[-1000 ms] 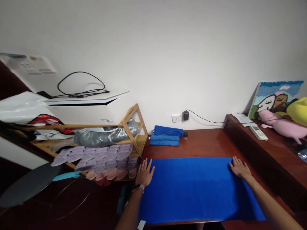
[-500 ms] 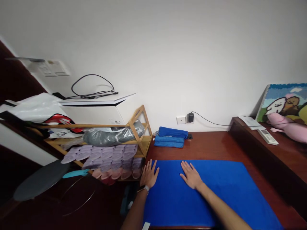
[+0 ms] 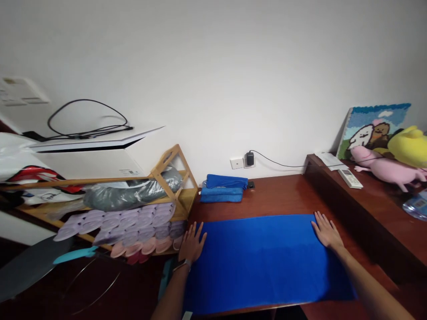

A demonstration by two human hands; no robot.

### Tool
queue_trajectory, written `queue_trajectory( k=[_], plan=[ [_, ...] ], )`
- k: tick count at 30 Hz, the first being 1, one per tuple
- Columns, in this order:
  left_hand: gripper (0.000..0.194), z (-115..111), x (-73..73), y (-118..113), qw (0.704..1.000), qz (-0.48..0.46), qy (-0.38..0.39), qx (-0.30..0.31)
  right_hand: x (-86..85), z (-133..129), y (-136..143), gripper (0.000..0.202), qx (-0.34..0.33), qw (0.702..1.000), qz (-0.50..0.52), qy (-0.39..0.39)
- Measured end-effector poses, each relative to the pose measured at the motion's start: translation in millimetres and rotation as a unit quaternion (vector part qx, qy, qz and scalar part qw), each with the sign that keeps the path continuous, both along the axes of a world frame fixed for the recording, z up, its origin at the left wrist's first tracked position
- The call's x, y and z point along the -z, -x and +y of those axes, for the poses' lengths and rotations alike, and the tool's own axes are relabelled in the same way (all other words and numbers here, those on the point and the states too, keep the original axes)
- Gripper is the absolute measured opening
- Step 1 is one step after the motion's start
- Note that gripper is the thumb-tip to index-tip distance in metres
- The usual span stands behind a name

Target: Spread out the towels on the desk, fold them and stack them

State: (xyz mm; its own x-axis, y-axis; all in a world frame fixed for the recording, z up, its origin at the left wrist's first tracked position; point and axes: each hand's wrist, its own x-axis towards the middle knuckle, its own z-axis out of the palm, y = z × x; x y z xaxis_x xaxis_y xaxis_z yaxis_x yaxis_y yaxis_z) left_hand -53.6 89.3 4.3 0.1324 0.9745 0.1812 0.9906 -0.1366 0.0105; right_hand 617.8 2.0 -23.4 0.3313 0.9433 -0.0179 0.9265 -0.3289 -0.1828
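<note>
A blue towel [image 3: 260,262] lies spread flat on the reddish-brown wooden table [image 3: 280,195]. My left hand [image 3: 192,243] rests on its far left corner, fingers spread, with a watch band on the wrist. Over at the far right corner, my right hand [image 3: 328,232] lies flat with its fingers stretched out, partly past the cloth's edge. Neither hand grips anything. Folded blue cloths [image 3: 223,189] are stacked at the back of the table against the wall.
Left of the table stands a wooden rack [image 3: 176,178] with lilac and pink slippers [image 3: 130,220] and a white box [image 3: 90,162]. A black plug [image 3: 250,158] sits in the wall. The raised right ledge holds a remote [image 3: 350,178] and a pink plush toy [image 3: 387,169].
My right hand has slid rightward across the towel from its middle to the far right corner. My left hand stays at the left corner. The view has turned slightly right.
</note>
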Motion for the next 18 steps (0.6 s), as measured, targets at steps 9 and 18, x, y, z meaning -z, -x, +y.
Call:
queue_trajectory(
  k=[9,18],
  plan=[
    [0.065,5.5,-3.3,1.7,1.000,0.012,0.019,-0.004,-9.0,12.2,-35.5,0.067,-0.001,0.990,0.136,-0.024],
    [0.067,10.5,3.8,4.9,0.999,0.025,0.027,-0.003,-6.7,12.5,-40.7,0.051,0.040,0.973,0.186,-0.127]
  ],
)
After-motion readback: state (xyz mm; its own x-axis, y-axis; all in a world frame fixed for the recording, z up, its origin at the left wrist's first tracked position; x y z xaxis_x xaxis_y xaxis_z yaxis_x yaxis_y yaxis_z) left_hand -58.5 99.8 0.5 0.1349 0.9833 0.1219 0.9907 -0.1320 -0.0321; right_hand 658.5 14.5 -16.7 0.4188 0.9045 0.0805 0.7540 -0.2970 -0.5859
